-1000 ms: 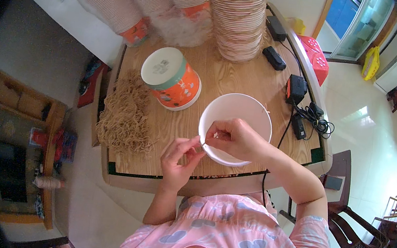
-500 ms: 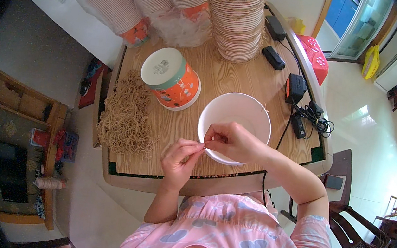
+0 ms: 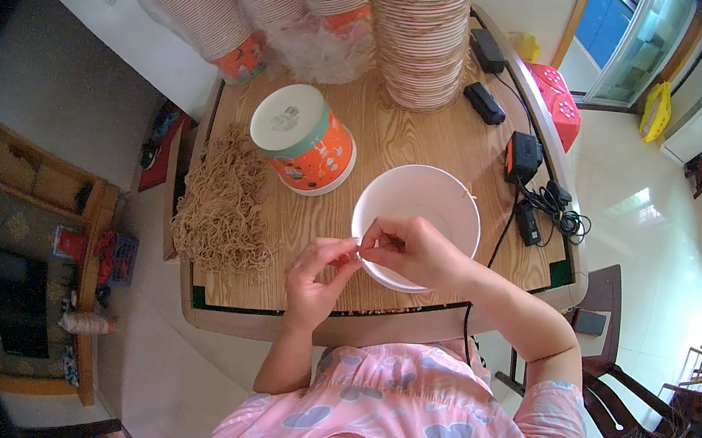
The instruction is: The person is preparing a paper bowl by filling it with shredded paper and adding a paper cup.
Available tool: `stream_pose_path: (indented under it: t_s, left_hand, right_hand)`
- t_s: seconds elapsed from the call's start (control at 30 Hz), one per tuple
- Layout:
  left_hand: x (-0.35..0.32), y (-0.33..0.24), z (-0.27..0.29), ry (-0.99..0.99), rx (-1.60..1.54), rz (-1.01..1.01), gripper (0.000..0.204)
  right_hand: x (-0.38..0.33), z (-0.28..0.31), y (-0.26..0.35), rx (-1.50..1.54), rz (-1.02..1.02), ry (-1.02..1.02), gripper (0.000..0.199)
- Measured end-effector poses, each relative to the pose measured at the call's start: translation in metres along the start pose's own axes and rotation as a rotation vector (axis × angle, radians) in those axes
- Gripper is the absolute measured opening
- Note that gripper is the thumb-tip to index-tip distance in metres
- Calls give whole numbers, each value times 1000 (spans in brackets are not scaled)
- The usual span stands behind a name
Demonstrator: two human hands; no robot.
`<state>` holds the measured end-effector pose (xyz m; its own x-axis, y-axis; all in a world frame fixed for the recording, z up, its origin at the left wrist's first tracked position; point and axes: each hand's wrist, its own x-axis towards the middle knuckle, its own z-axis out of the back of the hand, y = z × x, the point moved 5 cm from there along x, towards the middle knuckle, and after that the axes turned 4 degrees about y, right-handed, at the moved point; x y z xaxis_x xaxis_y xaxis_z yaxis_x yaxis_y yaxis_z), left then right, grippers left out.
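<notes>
A white paper bucket (image 3: 443, 196) stands mouth up near the table's front edge. A short tan cord end (image 3: 471, 194) sticks out at its far right rim. My right hand (image 3: 410, 249) reaches over the near left rim, fingers pinched together on something I cannot make out. Against its fingertips, my left hand (image 3: 317, 277) has thumb and forefinger curled around a tiny whitish bit, too small to name. Behind the hands an orange and green bucket (image 3: 314, 151) rests upside down. Left of that lies a tangled heap of tan cords (image 3: 224, 206).
Tall stacks of nested paper buckets (image 3: 413, 37) line the table's far side, some in clear plastic (image 3: 322, 49). Black power adapters (image 3: 523, 158) and tangled cables (image 3: 563, 216) lie along the right edge. A red stool (image 3: 552, 95) and dark chair (image 3: 618, 401) stand beyond.
My left thumb and forefinger have parted slightly, and the forefinger has risen. The white bucket has shifted a touch to the right. My right hand is nearly still.
</notes>
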<state>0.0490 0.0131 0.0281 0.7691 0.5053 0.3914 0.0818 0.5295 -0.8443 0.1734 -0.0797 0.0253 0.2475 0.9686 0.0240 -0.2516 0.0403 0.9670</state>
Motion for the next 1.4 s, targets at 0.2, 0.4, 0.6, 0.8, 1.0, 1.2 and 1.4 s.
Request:
stream_pose_path:
  t_s: [0.2,0.4,0.6,0.8,1.0,1.2,1.4]
  left_hand:
    - [-3,-4,2,79,163,-307,32]
    - [-4,-1,-1,26,117,-160,42]
    - [-2,5,-2,20,38,-60,43]
    - [-10,22,-14,64,-451,275,29]
    - [-7,18,-33,154,-1064,442,17]
    - [-3,17,-33,104,-976,479,7]
    - [-5,18,-31,140,-839,466,7]
  right_hand:
    - [2,-4,-5,144,21,119,11]
    - [3,-3,-6,418,-73,61,15]
    - [1,0,-8,396,-128,28,17]
    - [2,-6,-7,157,200,-97,12]
    - [-1,-16,2,444,249,-166,8]
    - [-8,-5,13,552,168,-188,8]
    - [-18,29,14,341,94,-300,15]
